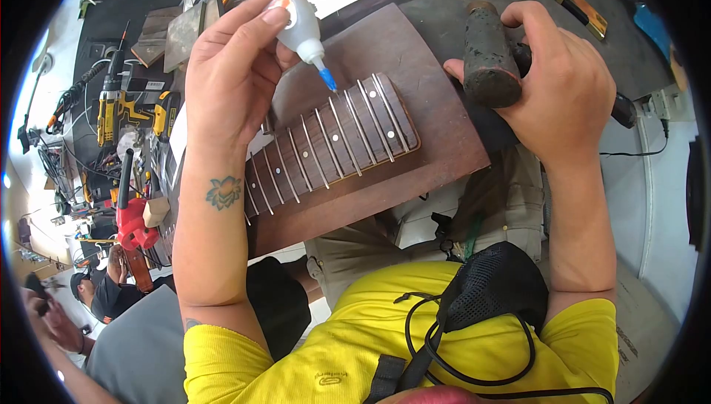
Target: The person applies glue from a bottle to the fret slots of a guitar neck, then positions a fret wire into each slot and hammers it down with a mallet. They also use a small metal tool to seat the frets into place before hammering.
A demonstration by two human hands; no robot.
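My left hand (229,71) pinches a small white glue bottle (302,32) upside down between thumb and fingers. Its blue nozzle tip points at the end of a metal fret on a dark guitar fretboard (315,145), right at the fret's upper end. The fretboard has several frets across it and pale dot inlays; my left wrist overlaps its narrower side. To the right, my right hand (566,82) is wrapped around a mallet (489,59) with a dark, worn cylindrical head, the handle mostly hidden in the fist. The mallet is apart from the fretboard.
Under the fretboard lies a brown board (437,93) over my lap and the bench edge. A yellow drill (112,111), a red blower (135,222) and wood blocks (185,37) are at left. A yellow-and-black packet (581,10) lies back right. Another person (104,293) sits at lower left.
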